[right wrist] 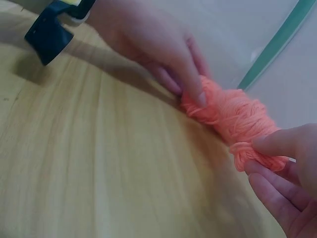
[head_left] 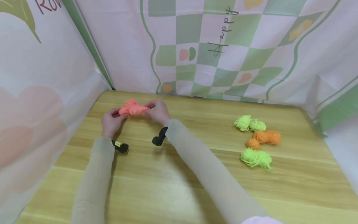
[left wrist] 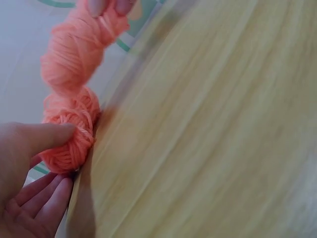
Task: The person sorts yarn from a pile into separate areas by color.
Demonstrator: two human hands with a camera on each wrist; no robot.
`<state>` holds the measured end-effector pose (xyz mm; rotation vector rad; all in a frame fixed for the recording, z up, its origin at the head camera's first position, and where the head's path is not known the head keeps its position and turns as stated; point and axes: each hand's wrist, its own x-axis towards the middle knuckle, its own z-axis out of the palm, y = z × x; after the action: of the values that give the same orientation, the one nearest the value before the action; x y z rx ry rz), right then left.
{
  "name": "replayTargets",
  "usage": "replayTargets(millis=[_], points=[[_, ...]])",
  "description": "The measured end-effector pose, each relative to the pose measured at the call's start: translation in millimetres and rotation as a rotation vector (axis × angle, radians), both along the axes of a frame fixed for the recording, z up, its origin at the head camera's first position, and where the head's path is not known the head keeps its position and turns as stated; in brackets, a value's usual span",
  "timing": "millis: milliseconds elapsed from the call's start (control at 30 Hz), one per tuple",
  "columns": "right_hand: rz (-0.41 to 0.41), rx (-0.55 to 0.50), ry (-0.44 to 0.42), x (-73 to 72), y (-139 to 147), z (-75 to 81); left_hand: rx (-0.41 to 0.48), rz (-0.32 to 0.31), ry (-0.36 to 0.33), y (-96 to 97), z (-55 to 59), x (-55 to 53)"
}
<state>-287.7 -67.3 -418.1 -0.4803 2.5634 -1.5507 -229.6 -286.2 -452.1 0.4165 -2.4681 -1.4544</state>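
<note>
Two coral yarn skeins are together near the table's far left edge. My left hand (head_left: 110,123) pinches the lower skein (left wrist: 69,148) between thumb and fingers, and in the left wrist view that skein lies against the tabletop. With thumb and fingertips, my right hand (head_left: 159,112) grips the tapered end of the other skein (right wrist: 250,116). This second skein meets the first at its far end; whether it rests on it or only touches it, I cannot tell.
At the right of the wooden table (head_left: 156,186) lie a pale green skein pair (head_left: 249,123), orange yarn (head_left: 267,137) with a small orange ball (head_left: 253,143), and a looser green skein (head_left: 255,158). A printed curtain (head_left: 218,77) hangs behind the far edge.
</note>
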Motion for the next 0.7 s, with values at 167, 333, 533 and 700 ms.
replayTargets(millis=[167, 333, 533, 700], points=[[0.026, 0.019, -0.034, 2.4, -1.9, -6.7, 0.013, -0.005, -0.007, -0.1, 0.7, 0.2], [0.135, 0.006, -0.087, 5.6, -2.8, -7.8, 0.003, -0.001, -0.019, 0.5, 1.5, -0.2], [0.280, 0.095, -0.075, 4.4, -3.6, -9.0, 0.001, 0.013, -0.034, 1.0, 1.8, -1.1], [0.308, 0.108, -0.086, 4.0, -4.8, -9.7, -0.005, 0.012, -0.038, 1.2, 2.9, -0.6]])
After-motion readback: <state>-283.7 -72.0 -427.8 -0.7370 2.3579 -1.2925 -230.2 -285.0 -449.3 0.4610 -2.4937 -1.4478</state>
